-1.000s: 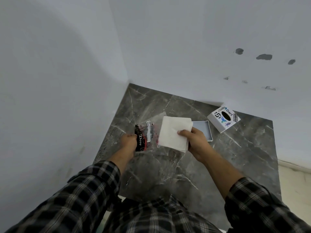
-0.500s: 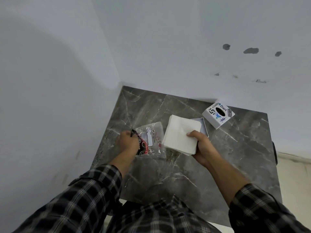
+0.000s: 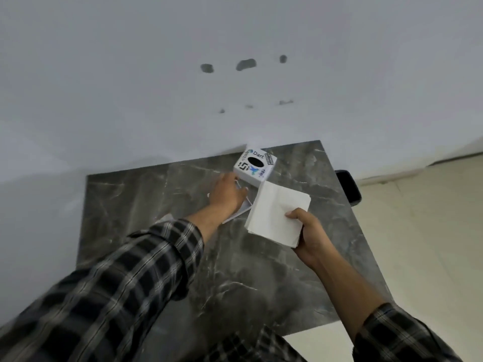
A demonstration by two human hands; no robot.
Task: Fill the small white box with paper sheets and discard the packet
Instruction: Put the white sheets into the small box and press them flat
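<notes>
**Paper stack in hand beside the waiting box**

A person's right hand [image 3: 309,237] pinches a stack of white paper sheets [image 3: 277,214] above a grey marble table [image 3: 146,194]. The left hand [image 3: 226,195] rests on a flat white lid [image 3: 241,209], its grip unclear, just below the small white box [image 3: 254,167] near the wall.
</notes>
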